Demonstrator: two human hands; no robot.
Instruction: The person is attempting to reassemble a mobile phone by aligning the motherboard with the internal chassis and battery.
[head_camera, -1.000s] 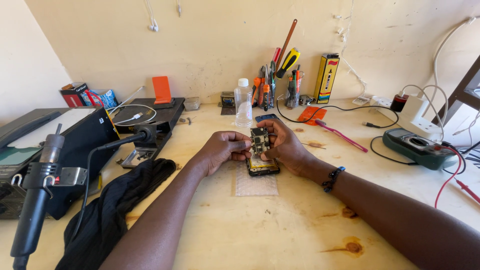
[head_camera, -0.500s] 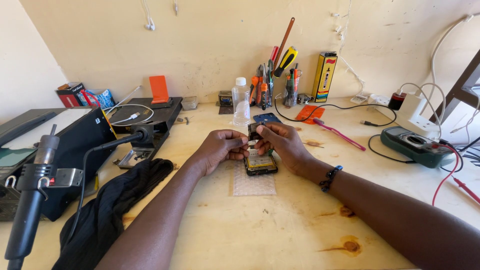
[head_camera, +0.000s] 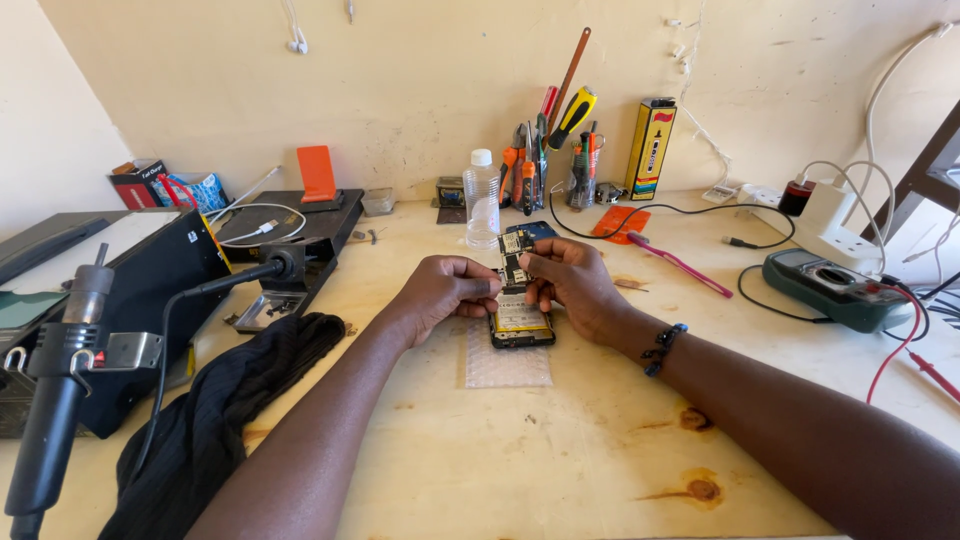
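Both hands grip the opened phone (head_camera: 521, 318) at the tabletop's (head_camera: 560, 450) middle: left hand (head_camera: 443, 290) pinching its left edge, right hand (head_camera: 572, 282) clamped on its upper right by the circuit board (head_camera: 513, 256). Under it lies bubble wrap (head_camera: 507, 366); a black cloth (head_camera: 235, 400) lies to the left

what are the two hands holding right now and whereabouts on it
Both the left hand and right hand hold an opened black phone with exposed circuit board by its upper side edges.
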